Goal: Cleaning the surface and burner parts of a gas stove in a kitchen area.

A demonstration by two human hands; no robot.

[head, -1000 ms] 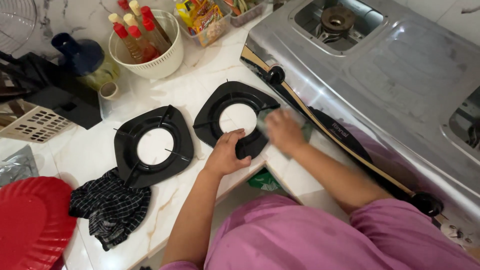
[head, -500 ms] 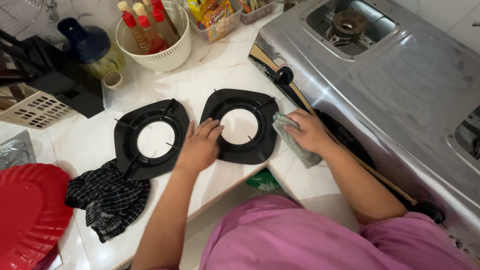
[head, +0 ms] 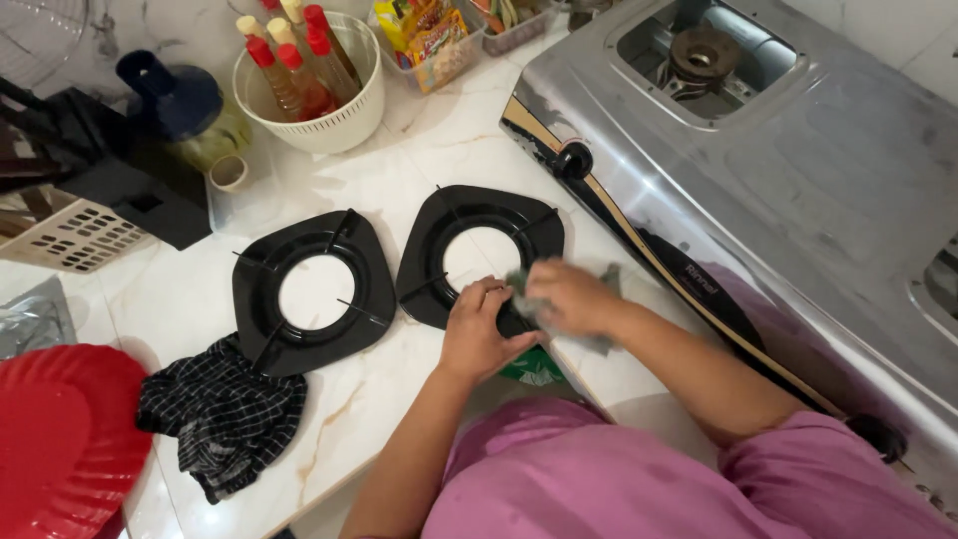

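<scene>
At frame centre we wipe the right-hand black burner ring [head: 479, 255], left hand [head: 481, 334] clamping its near edge, right hand [head: 569, 296] closed around a grey-green cloth [head: 599, 339]; next, probably shifting grip to unwiped rim.

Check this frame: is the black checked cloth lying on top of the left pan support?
No: the black checked cloth lies on the counter beside the left pan support, at its lower-left edge, not on it.
</scene>
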